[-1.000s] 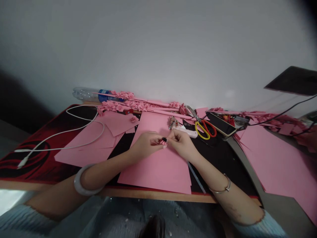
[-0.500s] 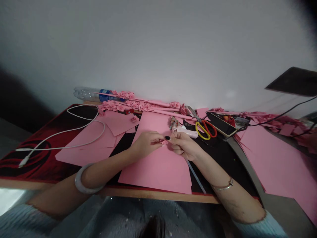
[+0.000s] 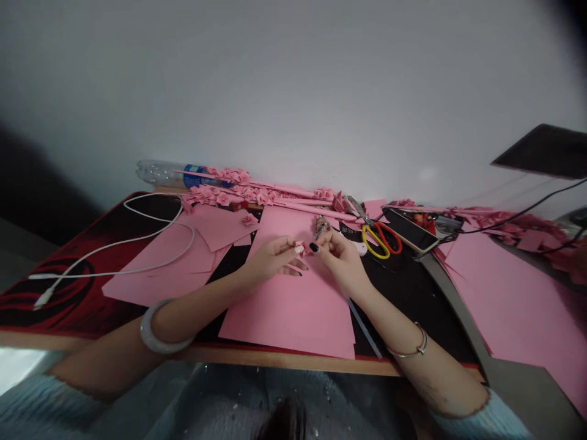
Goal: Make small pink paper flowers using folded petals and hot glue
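Observation:
A small folded pink paper flower point(image 3: 300, 247) is pinched between the thumb and fingers of my left hand point(image 3: 273, 260), whose lower fingers are spread. My right hand point(image 3: 342, 260) meets it from the other side, thumb and forefinger closed at the flower's edge; the exact contact is too small to make out. Both hands are above a large pink paper sheet point(image 3: 288, 311). Just behind my right hand lies a white tool like a glue gun point(image 3: 361, 247), mostly hidden. A translucent stick point(image 3: 365, 330) lies beside the sheet, below my right wrist.
Scissors with yellow and red handles point(image 3: 381, 240) lie right of the hands, near a phone-like device point(image 3: 411, 231). Finished paper flowers point(image 3: 220, 195) and a plastic bottle point(image 3: 160, 173) line the wall. A white cable point(image 3: 105, 275) loops at left. More pink sheets point(image 3: 509, 293) are at right.
My hands have drawn slightly apart and turned, so the paper flower shows more. My left hand's lower fingers have spread, and my right hand now covers more of the white tool.

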Available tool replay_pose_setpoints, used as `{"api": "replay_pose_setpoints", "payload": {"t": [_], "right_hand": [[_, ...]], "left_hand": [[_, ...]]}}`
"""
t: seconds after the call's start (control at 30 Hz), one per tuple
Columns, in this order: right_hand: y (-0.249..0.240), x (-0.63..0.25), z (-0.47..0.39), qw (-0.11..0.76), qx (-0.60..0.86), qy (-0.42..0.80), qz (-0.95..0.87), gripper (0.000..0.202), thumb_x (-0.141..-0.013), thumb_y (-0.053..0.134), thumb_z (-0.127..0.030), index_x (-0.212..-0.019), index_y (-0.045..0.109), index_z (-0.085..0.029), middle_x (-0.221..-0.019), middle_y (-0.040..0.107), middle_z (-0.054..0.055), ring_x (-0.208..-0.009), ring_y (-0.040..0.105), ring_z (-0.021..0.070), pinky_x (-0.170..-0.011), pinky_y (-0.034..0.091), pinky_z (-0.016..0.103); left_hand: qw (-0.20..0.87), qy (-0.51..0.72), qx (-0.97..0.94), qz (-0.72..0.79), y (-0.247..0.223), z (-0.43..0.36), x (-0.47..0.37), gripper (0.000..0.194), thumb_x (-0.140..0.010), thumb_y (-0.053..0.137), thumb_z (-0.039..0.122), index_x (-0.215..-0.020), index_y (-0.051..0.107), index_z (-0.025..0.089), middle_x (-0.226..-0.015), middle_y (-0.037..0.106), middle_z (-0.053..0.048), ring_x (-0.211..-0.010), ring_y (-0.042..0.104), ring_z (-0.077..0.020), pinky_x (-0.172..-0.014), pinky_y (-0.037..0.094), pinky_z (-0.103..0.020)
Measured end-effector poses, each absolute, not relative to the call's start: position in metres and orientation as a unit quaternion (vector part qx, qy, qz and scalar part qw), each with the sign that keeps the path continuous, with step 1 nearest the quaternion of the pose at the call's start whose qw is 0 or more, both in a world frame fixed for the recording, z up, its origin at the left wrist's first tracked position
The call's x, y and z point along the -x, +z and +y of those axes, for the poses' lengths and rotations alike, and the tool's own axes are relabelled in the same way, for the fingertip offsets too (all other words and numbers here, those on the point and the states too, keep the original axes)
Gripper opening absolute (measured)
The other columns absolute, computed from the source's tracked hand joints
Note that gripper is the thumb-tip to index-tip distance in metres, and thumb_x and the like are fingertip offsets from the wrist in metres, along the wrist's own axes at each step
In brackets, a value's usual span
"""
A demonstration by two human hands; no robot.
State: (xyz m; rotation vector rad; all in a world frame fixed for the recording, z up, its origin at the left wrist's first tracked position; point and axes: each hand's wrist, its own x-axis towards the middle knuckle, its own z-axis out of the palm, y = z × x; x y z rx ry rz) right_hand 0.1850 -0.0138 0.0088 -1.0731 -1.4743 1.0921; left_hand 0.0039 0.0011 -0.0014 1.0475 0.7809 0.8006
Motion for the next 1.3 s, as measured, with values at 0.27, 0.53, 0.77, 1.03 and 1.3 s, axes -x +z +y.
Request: {"api": "replay_pose_setpoints", "payload": {"t": [0.27,0.53,0.77,1.03,1.3], "right_hand": [[0.0113,-0.1849,-0.0192,0.485,0.452,0.378,-0.646,0.022,-0.089,0.059,-0.038,-0.077,0.053,-0.021,-0.065,0.042,-0.004,-0.057,0.034,0.0135,-0.055,0.026,0.027],[0.0124,-0.1822,-0.0204,0.487,0.455,0.354,-0.656,0.012,-0.086,0.061,-0.028,-0.078,0.056,-0.021,-0.061,0.04,-0.006,-0.055,0.035,0.0128,-0.056,0.028,0.027],[0.0105,-0.1807,-0.0192,0.48,0.478,0.352,-0.646,0.003,-0.078,0.064,-0.022,-0.076,0.062,-0.021,-0.057,0.041,-0.006,-0.052,0.035,0.0128,-0.054,0.028,0.027],[0.0087,-0.1838,-0.0155,0.467,0.488,0.356,-0.646,0.012,-0.081,0.062,-0.022,-0.069,0.06,-0.02,-0.059,0.05,-0.003,-0.055,0.041,0.0136,-0.058,0.032,0.028],[0.0085,-0.1817,-0.0179,0.457,0.483,0.321,-0.675,0.011,-0.08,0.062,-0.02,-0.07,0.06,-0.019,-0.055,0.042,-0.006,-0.053,0.036,0.012,-0.055,0.028,0.027]], "left_hand": [[0.733,0.403,-0.44,0.325,-0.0053,0.0012,-0.0042,0.024,-0.073,0.078,0.032,-0.087,0.068,0.017,-0.083,0.065,0.0,-0.072,0.059,-0.0093,-0.075,0.05,-0.025],[0.754,0.417,-0.386,0.329,-0.0057,0.0026,-0.0041,0.025,-0.074,0.079,0.031,-0.09,0.068,0.016,-0.093,0.072,-0.005,-0.087,0.068,-0.0152,-0.089,0.05,-0.032],[0.776,0.387,-0.371,0.333,-0.0031,-0.0006,-0.0055,0.024,-0.073,0.081,0.027,-0.089,0.067,0.016,-0.085,0.075,-0.004,-0.083,0.071,-0.0169,-0.085,0.052,-0.031],[0.772,0.366,-0.388,0.347,-0.0016,-0.0012,-0.0056,0.025,-0.079,0.074,0.038,-0.087,0.067,0.015,-0.089,0.074,-0.007,-0.08,0.071,-0.0177,-0.081,0.054,-0.034],[0.701,0.381,-0.476,0.37,-0.007,0.0011,-0.0066,0.03,-0.062,0.085,0.031,-0.077,0.065,0.015,-0.066,0.068,0.002,-0.064,0.065,-0.0119,-0.078,0.055,-0.033]]}}
